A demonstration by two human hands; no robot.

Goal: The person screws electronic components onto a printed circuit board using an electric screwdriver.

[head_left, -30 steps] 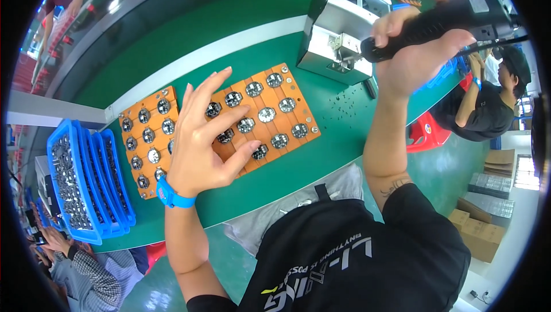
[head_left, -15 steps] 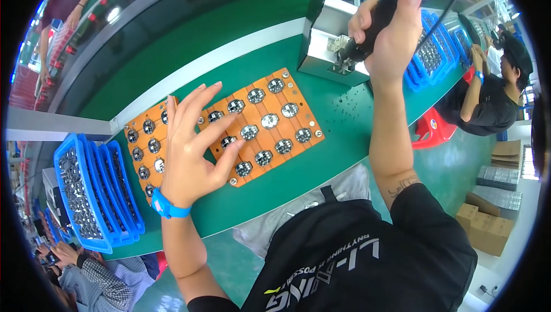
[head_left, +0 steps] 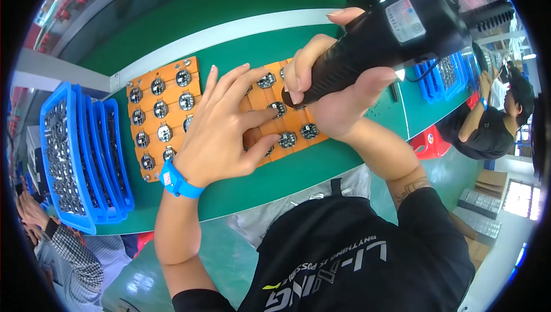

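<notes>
orange tray (head_left: pixel 166 114) under left hand (head_left: pixel 221 128)

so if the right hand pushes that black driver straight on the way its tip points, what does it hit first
Most likely the orange tray, at a round metal part beside the left hand's fingertips. The right hand angles the black driver down-left there; its tip is hidden, so depth is uncertain.

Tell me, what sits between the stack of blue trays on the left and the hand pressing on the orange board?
In the head view, between the blue trays and the left hand lies the orange board's uncovered part, studded with small round silver components in rows.
</notes>
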